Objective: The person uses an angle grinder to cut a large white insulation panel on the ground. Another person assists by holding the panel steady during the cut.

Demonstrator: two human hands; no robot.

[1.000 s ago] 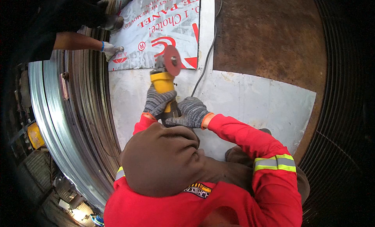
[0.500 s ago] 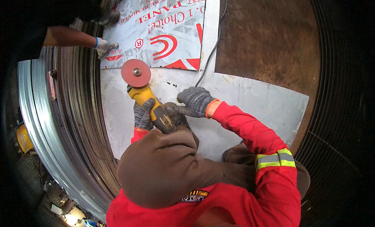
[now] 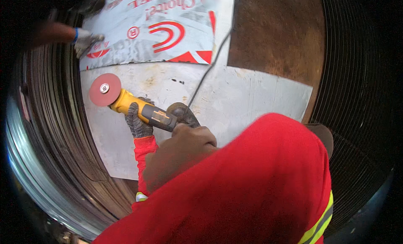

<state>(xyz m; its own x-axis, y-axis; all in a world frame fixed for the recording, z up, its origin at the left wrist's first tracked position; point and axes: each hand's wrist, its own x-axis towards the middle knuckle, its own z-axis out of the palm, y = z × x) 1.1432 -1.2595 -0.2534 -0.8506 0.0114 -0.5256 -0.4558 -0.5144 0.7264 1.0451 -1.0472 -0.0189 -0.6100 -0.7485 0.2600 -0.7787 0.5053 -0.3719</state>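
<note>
An angle grinder point(image 3: 157, 116) with a yellow head, a dark body and a reddish-brown disc point(image 3: 112, 93) lies across my left hand point(image 3: 137, 121). That hand wears a grey knitted glove, its fingers wrapped round the yellow part. The disc sits at the far left end, above a pale sheet point(image 3: 235, 101). The grinder's rear end is close to a dark boot point(image 3: 184, 112) and a brown trouser leg point(image 3: 180, 149). My right arm, in a red sleeve point(image 3: 252, 172), rises large across the lower picture; its hand is out of sight.
A black cord point(image 3: 210, 70) runs from the boot up the sheet. Beyond lies a red-printed white panel point(image 3: 168, 38), with a co-worker's gloved hand point(image 3: 86, 41) on its left edge. A brown sheet point(image 3: 273, 38) is at the upper right. Stacked long metal pieces point(image 3: 52, 105) line the left.
My right hand has left the grinder's area and gone out of view as the arm rose. The grinder has swung left and lies flatter, still in my left hand. The whole view has shifted.
</note>
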